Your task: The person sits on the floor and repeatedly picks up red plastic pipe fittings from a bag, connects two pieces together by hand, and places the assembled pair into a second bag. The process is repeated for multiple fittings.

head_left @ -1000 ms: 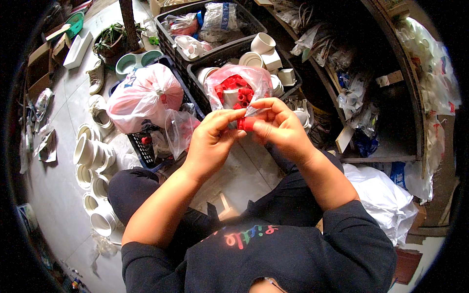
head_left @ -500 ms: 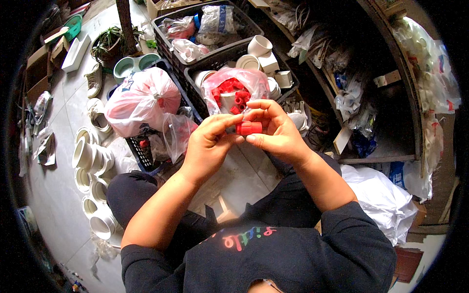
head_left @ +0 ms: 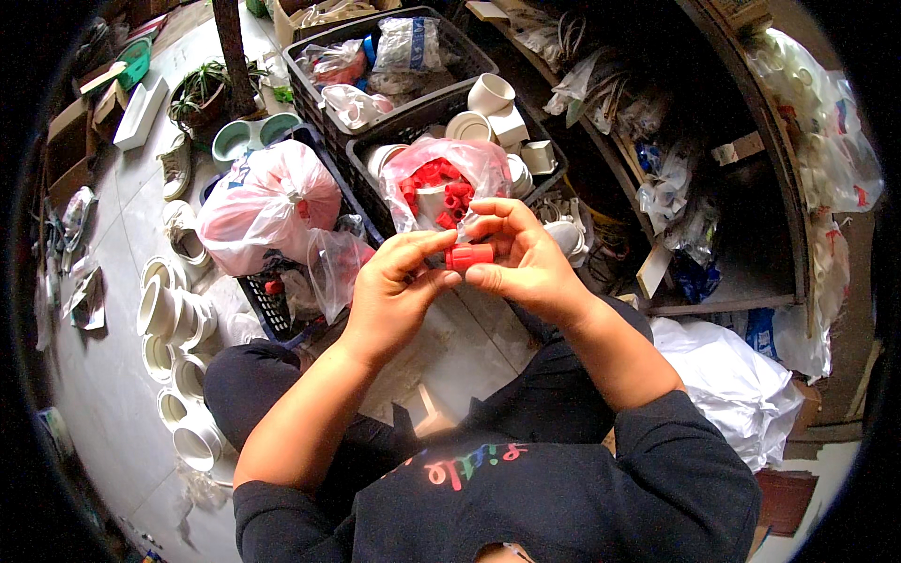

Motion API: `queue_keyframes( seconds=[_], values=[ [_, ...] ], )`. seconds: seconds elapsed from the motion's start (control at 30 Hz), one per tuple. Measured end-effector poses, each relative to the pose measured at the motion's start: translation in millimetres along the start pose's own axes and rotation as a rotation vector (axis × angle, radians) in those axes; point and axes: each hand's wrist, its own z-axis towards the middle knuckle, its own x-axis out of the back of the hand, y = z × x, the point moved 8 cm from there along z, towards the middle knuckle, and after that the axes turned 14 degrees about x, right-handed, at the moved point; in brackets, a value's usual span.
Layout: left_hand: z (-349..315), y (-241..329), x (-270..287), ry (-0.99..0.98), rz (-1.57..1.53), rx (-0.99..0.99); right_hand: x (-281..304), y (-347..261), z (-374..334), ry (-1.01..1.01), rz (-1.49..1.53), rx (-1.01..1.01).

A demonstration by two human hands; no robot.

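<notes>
A red cylindrical plastic fitting (head_left: 472, 256) with a ribbed end is held level between my two hands, above my lap. My left hand (head_left: 398, 286) is closed, its thumb and fingertips gripping the ribbed left end. At the right end, my right hand (head_left: 532, 267) has thumb and fingers around the piece, the upper fingers curled over it. Just beyond my hands lies an opened clear plastic bag (head_left: 402, 167) full of similar small red fittings (head_left: 454, 195). What sits inside the piece, if anything, I cannot make out.
Black crates (head_left: 349, 150) stand ahead, holding white pipe fittings (head_left: 491, 94) and bagged parts. At left are a tied bag (head_left: 272, 197) on a blue-black crate, white pipe pieces (head_left: 169, 310) and shoes (head_left: 175, 167). A cluttered shelf (head_left: 727, 307) and white sack (head_left: 723, 375) are to the right.
The red fitting is turned slightly, with its ribbed end now showing more at my left fingertips. Both hands stay on it, and the whole view has shifted a little.
</notes>
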Motion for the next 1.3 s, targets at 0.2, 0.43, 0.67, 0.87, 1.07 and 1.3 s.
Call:
queue_keyframes(
  seconds=[0.2, 0.43, 0.67, 0.87, 1.07, 1.3],
  values=[
    [-1, 0, 0, -0.016, -0.012, 0.033, 1, 7, -4, -0.032, 0.037, -0.221],
    [-1, -4, 0, -0.025, -0.026, 0.054, -4, 7, -6, -0.053, 0.158, -0.255],
    [0, -10, -3, -0.034, -0.076, 0.065, -2, 4, -6, -0.039, 0.068, -0.257],
    [-1, -36, -15, -0.147, -0.208, 0.317, -3, -13, 0, -0.147, -0.230, 0.103],
    [-3, -50, -31, -0.248, -0.482, 0.476, -8, -30, -3, -0.315, -0.732, 0.393],
    [-2, -44, -31, -0.182, 0.012, 0.288, 7, 35, -25, -0.144, 0.190, -0.446]
  ],
)
